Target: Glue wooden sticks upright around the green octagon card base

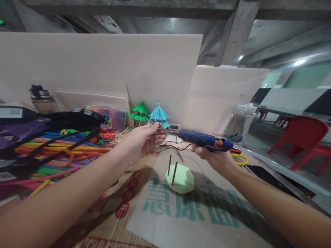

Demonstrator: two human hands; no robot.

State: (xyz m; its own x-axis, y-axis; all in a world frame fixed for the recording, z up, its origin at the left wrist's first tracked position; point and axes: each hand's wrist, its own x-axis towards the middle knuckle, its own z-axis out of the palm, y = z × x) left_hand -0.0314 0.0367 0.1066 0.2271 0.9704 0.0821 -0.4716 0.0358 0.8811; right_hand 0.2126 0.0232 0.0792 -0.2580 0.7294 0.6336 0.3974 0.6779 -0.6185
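Observation:
In my right hand (214,156) is a blue hot glue gun (199,137), its nozzle pointing left. My left hand (144,137) pinches a thin brown stick (163,128), whose near end is at the nozzle; whether they touch I cannot tell. Below both hands, a pale green octagonal base (182,181) lies on the table covering, with two brown sticks (174,172) standing upright near its left side. A black cord (181,148) runs behind the base. More loose brown sticks (178,154) lie on the table behind it.
A green paper pavilion (140,113) and a blue one (158,113) stand at the back. Colourful pipe cleaners (59,148) and a black bag strap (77,120) crowd the left. A marker set (113,117) leans there. A clear bottle (239,124) stands right; a red chair (302,137) is beyond.

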